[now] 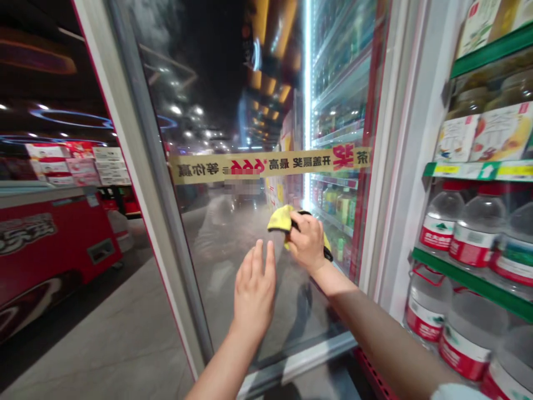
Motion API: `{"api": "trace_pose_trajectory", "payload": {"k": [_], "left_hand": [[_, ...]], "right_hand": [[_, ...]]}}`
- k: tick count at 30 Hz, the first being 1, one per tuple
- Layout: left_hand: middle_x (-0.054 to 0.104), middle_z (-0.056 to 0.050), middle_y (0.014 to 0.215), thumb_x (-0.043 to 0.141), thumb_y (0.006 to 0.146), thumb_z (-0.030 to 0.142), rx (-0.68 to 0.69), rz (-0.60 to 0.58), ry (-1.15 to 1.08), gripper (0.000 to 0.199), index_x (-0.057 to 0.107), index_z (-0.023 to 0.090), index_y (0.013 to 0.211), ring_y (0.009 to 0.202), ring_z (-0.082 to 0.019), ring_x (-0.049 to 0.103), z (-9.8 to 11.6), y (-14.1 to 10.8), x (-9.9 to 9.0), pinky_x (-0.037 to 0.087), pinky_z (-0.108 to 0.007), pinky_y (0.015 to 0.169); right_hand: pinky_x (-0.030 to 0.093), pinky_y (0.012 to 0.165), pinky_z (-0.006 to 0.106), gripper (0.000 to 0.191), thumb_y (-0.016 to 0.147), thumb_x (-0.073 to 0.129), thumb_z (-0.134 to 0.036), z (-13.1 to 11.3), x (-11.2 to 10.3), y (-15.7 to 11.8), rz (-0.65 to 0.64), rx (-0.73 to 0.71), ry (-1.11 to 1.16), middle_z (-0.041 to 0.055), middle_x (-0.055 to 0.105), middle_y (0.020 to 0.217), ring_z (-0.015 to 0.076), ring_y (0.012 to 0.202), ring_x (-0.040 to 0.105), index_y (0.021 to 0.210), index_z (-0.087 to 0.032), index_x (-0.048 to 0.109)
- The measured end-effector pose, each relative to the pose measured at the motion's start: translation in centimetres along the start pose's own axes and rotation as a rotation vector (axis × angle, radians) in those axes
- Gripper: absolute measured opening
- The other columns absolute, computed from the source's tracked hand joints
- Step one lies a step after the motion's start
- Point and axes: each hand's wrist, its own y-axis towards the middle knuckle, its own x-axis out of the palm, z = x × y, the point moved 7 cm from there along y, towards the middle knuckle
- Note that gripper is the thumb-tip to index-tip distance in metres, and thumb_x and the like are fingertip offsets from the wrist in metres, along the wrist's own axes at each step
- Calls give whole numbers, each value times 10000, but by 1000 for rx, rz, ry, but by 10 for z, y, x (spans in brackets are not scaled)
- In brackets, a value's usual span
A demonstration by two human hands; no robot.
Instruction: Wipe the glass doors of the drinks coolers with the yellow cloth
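A yellow cloth with black edging [280, 220] is bunched under my right hand [307, 239], whose fingers are wrapped around it against the glass door [216, 233]. Just left of and slightly below it, my left hand [255, 283] is stretched out toward the same glass, palm away from me. Its fingers are extended and nothing is in them. I cannot tell whether its palm touches the pane. Across the glass above both hands runs a pale yellow strip with mirrored red and black lettering [283, 162]. The door stands swung open in its white frame [125, 139].
On the right, cooler shelves [478, 280] hold several large water bottles [470, 333] and boxed drinks [502, 133]. A red chest freezer [62, 250] stands at the left, with stacked cartons [66, 164] behind it. Grey floor [133, 333] lies beside the door.
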Motion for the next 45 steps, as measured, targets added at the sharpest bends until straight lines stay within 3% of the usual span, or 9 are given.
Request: {"api": "trace_pose_trajectory", "payload": {"k": [4, 8, 11, 16, 23, 30, 36, 41, 45], "left_hand": [[346, -236, 1630, 601, 878, 117, 18, -14, 43, 697, 406, 133, 1547, 1492, -357, 385, 30, 2, 10, 399, -514, 1186], [109, -245, 1684, 629, 867, 102, 30, -12, 53, 788, 318, 172, 1588, 1551, -379, 217, 36, -6, 19, 331, -600, 1205], [52, -217, 1690, 662, 851, 86, 54, -34, 74, 857, 272, 202, 1605, 1565, -355, 141, 34, -8, 19, 311, -581, 1221], [58, -214, 1687, 754, 809, 135, 60, -88, 86, 938, 266, 214, 1606, 1566, -345, 91, 35, -7, 10, 287, -555, 1237], [125, -186, 1686, 734, 808, 80, 41, -79, 56, 890, 330, 239, 1585, 1562, -323, 147, 34, -5, 4, 295, -552, 1234], [167, -199, 1671, 520, 897, -6, -43, -24, 50, 730, 352, 211, 1574, 1562, -312, 125, 49, 1, 2, 302, -599, 1216], [199, -137, 1672, 500, 904, 7, -3, -78, 0, 789, 259, 304, 1593, 1564, -344, 138, 94, 5, 12, 114, -800, 1150], [252, -104, 1663, 430, 881, -80, -12, -30, -35, 888, 148, 367, 1595, 1571, -302, 123, 99, 0, 21, 14, -822, 1112], [237, -108, 1668, 448, 884, -77, -18, -18, -77, 932, 40, 371, 1592, 1575, -301, 79, 100, -3, 19, -11, -829, 1095]], "right_hand": [[374, 976, 460, 291, 980, 525, -299, 27, -13, -29, 138, 252, -85, 145, 673, 1249, 311, 1203, 497, 1175, -219, 725], [343, 1033, 421, 273, 957, 534, -236, -3, -13, -44, 143, 28, 68, 81, 710, 1218, 258, 1230, 513, 1150, -271, 723], [364, 1014, 401, 308, 943, 540, -209, 20, -17, -30, 166, 82, 114, 64, 686, 1299, 245, 1229, 522, 1188, -282, 712], [425, 995, 464, 274, 954, 502, -227, 88, -29, -61, 295, 404, 109, 139, 631, 1287, 296, 1181, 524, 1086, -211, 741], [432, 994, 429, 245, 882, 563, -158, 64, -21, -66, 100, 196, 177, 83, 656, 1291, 273, 1202, 527, 989, -256, 760], [474, 950, 511, 295, 965, 485, -261, 124, -25, -95, 308, 563, 94, 184, 625, 1182, 312, 1094, 527, 1056, -180, 755], [467, 1005, 438, 253, 933, 522, -201, 87, -25, -75, 220, 223, 181, 117, 622, 1276, 266, 1140, 529, 923, -224, 774], [488, 948, 491, 343, 970, 471, -294, 150, -31, -86, 343, 579, 90, 166, 644, 1142, 290, 1049, 543, 1104, -173, 762], [507, 918, 476, 311, 967, 483, -282, 133, -33, -113, 285, 598, 82, 146, 648, 1069, 281, 1022, 552, 992, -196, 781]]}}
